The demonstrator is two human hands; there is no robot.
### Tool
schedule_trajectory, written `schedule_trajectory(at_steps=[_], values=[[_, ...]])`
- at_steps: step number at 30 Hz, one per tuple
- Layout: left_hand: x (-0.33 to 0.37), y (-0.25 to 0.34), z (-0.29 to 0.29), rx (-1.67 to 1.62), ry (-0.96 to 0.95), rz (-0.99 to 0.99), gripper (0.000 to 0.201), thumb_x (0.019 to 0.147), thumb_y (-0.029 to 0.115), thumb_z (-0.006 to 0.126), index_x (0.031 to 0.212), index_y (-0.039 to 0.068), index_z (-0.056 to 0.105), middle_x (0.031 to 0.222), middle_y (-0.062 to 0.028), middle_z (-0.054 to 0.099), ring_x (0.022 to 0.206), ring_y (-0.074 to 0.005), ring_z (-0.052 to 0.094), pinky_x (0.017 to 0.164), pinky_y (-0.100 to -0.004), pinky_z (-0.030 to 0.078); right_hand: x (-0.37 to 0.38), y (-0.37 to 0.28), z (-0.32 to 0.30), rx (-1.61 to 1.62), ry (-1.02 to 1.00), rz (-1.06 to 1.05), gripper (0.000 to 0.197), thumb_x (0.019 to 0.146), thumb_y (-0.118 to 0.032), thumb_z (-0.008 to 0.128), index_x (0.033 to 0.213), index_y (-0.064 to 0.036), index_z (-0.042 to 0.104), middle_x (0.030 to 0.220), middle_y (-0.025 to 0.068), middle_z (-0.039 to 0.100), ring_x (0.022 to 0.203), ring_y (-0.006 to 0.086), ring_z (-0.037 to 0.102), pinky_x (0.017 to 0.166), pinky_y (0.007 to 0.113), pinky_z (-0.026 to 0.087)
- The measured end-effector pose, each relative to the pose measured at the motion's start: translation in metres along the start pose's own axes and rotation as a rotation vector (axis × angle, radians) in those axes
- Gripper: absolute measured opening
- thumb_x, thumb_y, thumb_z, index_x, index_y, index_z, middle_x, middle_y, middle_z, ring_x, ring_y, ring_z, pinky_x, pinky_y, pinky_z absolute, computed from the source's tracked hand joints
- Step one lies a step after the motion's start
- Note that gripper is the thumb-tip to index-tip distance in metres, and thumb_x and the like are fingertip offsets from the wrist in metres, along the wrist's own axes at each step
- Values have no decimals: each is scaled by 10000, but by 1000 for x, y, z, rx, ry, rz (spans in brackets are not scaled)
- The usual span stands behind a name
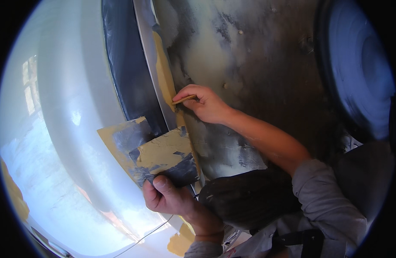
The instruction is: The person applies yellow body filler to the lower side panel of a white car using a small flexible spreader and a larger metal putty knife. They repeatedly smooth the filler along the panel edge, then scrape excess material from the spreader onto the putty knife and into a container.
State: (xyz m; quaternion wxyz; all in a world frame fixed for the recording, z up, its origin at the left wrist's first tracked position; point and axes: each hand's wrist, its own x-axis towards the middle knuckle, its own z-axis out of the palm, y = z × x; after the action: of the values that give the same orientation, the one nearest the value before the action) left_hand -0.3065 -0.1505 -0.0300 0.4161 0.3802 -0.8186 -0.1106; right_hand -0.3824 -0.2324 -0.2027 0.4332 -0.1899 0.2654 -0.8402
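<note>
Sleeves: grey; the right sleeve (329, 195) pushed up toward the elbow, the left sleeve (204, 249) at the lower edge.
Knee: a dark-clothed knee (249, 200), bent, to the right of the left forearm.
Left hand: left hand (170, 198), bare; clamped on the near edge of the putty plates, thumb on top; the fingers beneath are mostly hidden.
Putty plates: two flat, overlapping putty plates (185, 174), held in the left hand above the white panel's edge; dark grey where bare, thickly smeared with tan filler (163, 148).
Right hand: right hand (204, 103), bare, arm reaching across from the right; thumb and fingers pinched together on the spreader.
Spreader: a thin, tan-coated spreader (185, 99), its outer end touching the filler strip.
Filler strip: a long tan filler strip (163, 71), running along the edge of a pale border (148, 47); narrow, uneven in width.
Body panel: glossy white curved panel (69, 137), at left, bearing reflections; a dark blue-grey band (127, 56) lies between it and the pale border.
Cable: thin cable (142, 239), across the lower part of the panel.
Backdrop: blotched brown-and-grey surface (258, 56); at far right, a blue-grey disc (359, 64) with a dark rim.
</note>
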Motion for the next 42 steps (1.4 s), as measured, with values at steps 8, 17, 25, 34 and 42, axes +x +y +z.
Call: schedule_trajectory(at_steps=[8, 17, 25, 34, 42], values=[[5, -5, -11, 52, -17, -32, 324, 912, 281, 606, 751, 8, 537, 707, 18, 520, 671, -70, 410, 617, -211, 358, 127, -56, -40, -288, 319, -206, 247, 866, -33, 502, 1064, -77, 643, 930, 40, 655, 847, 118, 577, 771, 264, 456], [6, -6, -17, 52, -20, 12, 315, 919, 266, 594, 752, 4, 542, 690, 34, 500, 659, -59, 402, 601, -198, 335, 104, -46, -2, -634, 398, -408, 308, 799, 41, 497, 998, -122, 667, 918, 122, 604, 838, 286, 599, 746, 340, 484], [4, -5, -13, 66, 8, 25, 321, 925, 249, 585, 724, 4, 529, 683, 36, 479, 657, -58, 390, 587, -201, 321, 30, -27, 28, -718, 355, -498, 412, 686, 110, 498, 1003, -103, 653, 962, 95, 589, 891, 323, 573, 753, 373, 481], [2, 1, -14, 31, 81, -5, 287, 922, 210, 586, 741, -8, 542, 686, 42, 482, 651, -54, 386, 589, -200, 323, 60, -54, -12, -670, 387, -326, 266, 825, -8, 501, 1028, -110, 641, 970, 141, 621, 851, 322, 602, 771, 383, 485], [3, -6, -23, 62, 42, 41, 277, 916, 235, 599, 823, -26, 597, 733, 14, 548, 677, -70, 433, 602, -209, 350, 129, -72, -8, -836, 412, -349, 292, 779, 7, 482, 991, -96, 655, 935, 158, 611, 887, 350, 583, 797, 415, 473]])
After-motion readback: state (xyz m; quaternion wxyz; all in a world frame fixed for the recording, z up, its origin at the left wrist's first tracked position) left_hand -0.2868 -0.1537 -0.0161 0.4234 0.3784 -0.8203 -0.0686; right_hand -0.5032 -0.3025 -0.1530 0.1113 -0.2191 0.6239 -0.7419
